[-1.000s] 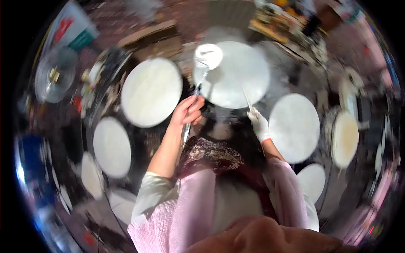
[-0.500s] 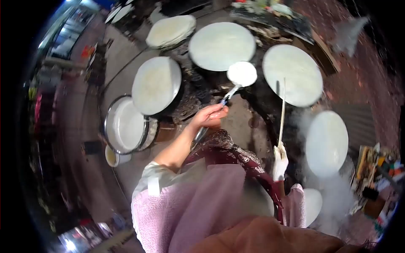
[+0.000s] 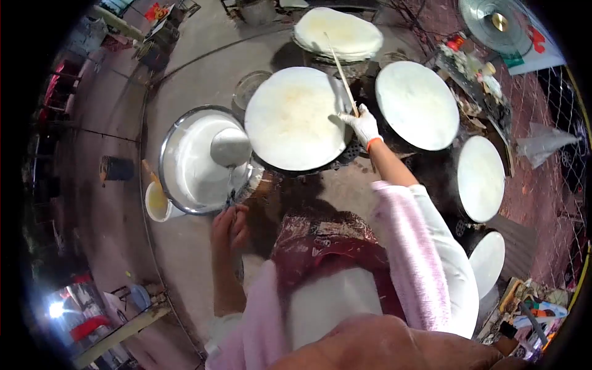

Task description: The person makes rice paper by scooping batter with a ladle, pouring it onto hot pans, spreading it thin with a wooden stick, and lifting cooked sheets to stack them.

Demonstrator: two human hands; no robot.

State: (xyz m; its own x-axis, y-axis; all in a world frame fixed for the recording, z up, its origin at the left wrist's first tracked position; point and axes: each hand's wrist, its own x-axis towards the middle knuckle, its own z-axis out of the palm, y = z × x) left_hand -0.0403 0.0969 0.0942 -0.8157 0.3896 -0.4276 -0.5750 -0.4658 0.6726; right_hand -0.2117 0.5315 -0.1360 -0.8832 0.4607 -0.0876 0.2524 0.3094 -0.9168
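Observation:
My left hand is closed around the handle of a ladle. The ladle's round bowl is over the white batter in a wide metal basin; whether it dips in, I cannot tell. In a white glove with an orange cuff, my right hand grips a long thin wooden stick pointing away from me. That hand is at the right edge of a round griddle covered by a thin pale pancake. The stick's far end overlaps a stack of pale round pancakes behind the griddle.
More round griddles with white sheets curve to the right: one at the back, another, and a nearer one. A small white bucket stands left of the basin. Wire mesh and a fan are at far right.
The view has swung left. My left hand brought the ladle from among the griddles to the batter basin. My right hand moved with the stick from the right-hand griddles to the one beside the basin.

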